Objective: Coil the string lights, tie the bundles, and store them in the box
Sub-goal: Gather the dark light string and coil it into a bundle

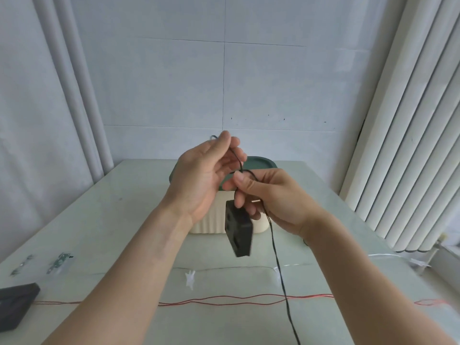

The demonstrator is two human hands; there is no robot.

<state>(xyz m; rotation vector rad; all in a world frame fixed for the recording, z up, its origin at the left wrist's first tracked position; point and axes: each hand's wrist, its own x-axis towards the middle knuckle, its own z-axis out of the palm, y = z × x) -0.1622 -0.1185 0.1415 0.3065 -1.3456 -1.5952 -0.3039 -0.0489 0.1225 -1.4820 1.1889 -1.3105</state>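
Broadly, the pale glass-topped table (124, 220) fills the lower view, set against a tiled wall with vertical blinds (410, 145) at the right. Cream ribbed box (206, 224) stands mid-table; its dark green lid (258, 162) leans behind it, top open.

Left hand (201, 180): raised above the box, palm toward the person, fingers loosely curled, thumb and forefinger tips together on the thin black wire (281, 272). Right hand (271, 195): just beside the left, thumb and forefinger pinched on the same wire where it crosses into a small loop; the lower fingers are curled in.

Black battery case (239, 230) hangs tilted below the right hand, in the air in front of the box, blurred. From the right hand the black wire drops down to the near table edge, crossing the other strands.

Red wire strand (236, 300) lies across the table left to right, near the person. A clear wire with small white lights (190, 277) lies parallel, just beyond it. Second black case (15, 302) sits at the near left corner, partly cut off. Two small green-and-clear pieces (58, 262) lie beyond it; cannot tell what they are.
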